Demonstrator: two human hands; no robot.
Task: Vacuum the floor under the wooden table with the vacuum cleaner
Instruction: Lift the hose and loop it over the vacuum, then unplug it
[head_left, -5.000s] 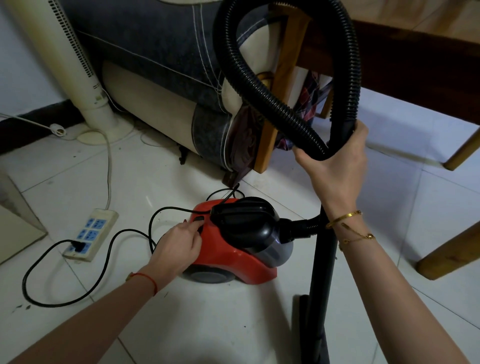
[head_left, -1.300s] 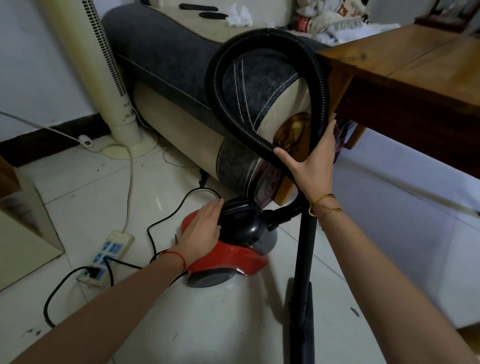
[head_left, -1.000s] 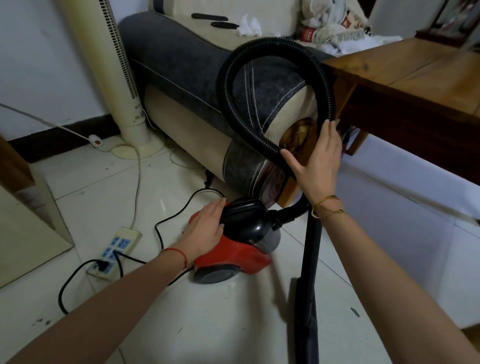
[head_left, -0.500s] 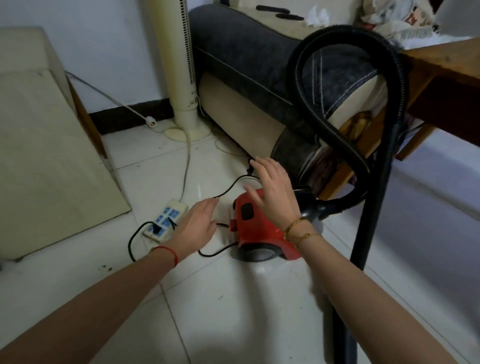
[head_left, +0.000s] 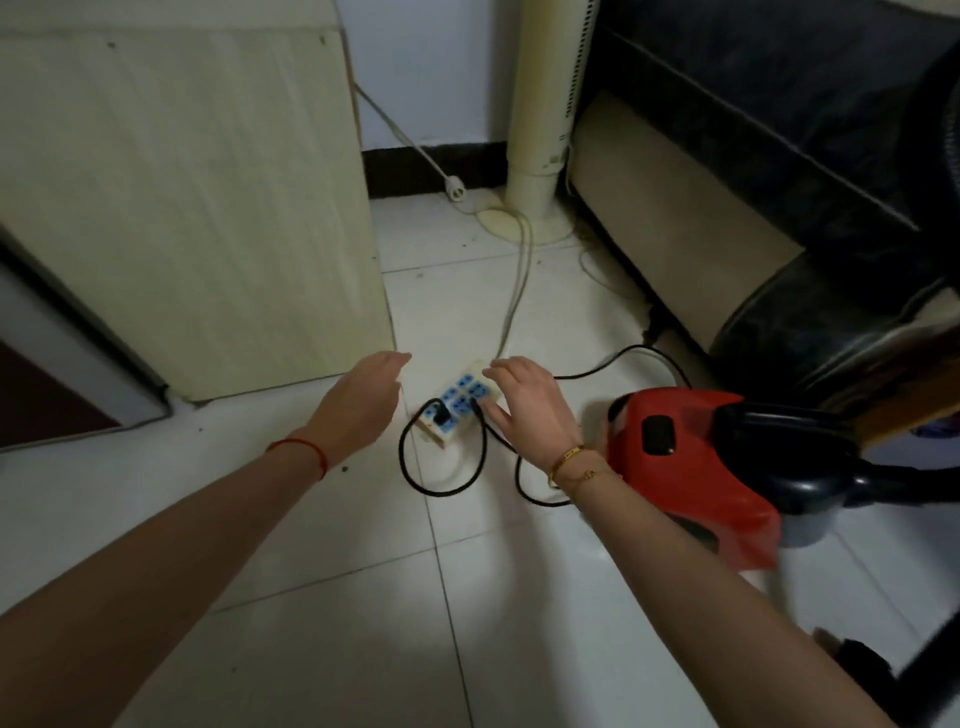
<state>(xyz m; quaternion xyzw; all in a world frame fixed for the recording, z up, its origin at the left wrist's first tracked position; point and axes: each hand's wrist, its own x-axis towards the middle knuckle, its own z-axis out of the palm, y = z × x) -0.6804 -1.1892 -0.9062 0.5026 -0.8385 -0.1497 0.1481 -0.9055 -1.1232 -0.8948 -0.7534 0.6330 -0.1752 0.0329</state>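
The fingers (head_left: 498, 370) of the right hand (head_left: 524, 402) are spread and loose, and they hold nothing. They hang just over the power strip (head_left: 457, 406) on the floor (head_left: 363, 597). I cannot tell if the thumb touches the black cord (head_left: 480, 457). The left hand (head_left: 363, 397) is open too, with its fingers a little bent, and it holds nothing. It hangs just beside the strip, on the side near the pale cabinet (head_left: 182, 197).

A black plug (head_left: 442, 413) sits in the strip, and its cord loops across the tiles toward the vacuum cleaner (head_left: 691, 467). The vacuum cleaner sits on the floor by the right arm, near the dark sofa (head_left: 779, 156). Its body is red, with a black button (head_left: 658, 435) on top and a black part where the hose (head_left: 909, 488) comes out.

I think the red body is hard and smooth, and a bit heavy, so it may be better to roll it than lift it. The hose looks bendy and will flop, so it is not a good place to pull. The stiff tube is mostly out of view, but that looks like the best place to hold for pushing under the table. The cord is thin and soft and could snag on feet.

A tall cream fan (head_left: 545, 114) stands by the wall behind the strip.
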